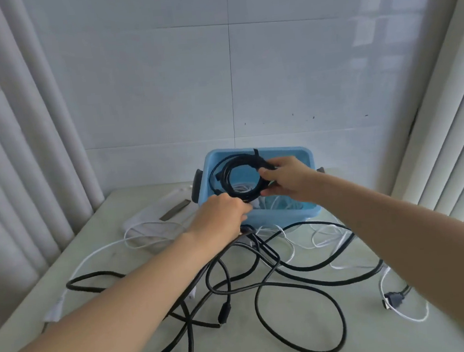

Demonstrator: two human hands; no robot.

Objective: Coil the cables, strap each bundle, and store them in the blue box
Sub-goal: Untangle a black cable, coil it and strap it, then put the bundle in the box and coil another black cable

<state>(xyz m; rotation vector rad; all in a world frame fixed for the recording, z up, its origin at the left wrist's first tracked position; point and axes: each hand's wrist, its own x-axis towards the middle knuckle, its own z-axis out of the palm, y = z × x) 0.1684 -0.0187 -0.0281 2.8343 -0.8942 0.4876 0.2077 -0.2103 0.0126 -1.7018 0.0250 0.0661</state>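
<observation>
A coiled black cable bundle (225,173) with a black strap sticking up at its top is held over the open blue box (306,158) at the back of the table. My right hand (284,181) grips the coil's right side. At the coil's lower left edge, by the box's near rim, my left hand (223,216) pinches it. White cable lies inside the box under the coil. Loose black cables (291,285) and thin white cables (326,240) sprawl tangled over the table in front of the box.
A pale table (309,334) carries everything. A white flat item with a grey strip (172,210) lies left of the box. A black plug (393,300) rests at the right, a white plug (53,310) at the left edge. Curtains flank a tiled wall.
</observation>
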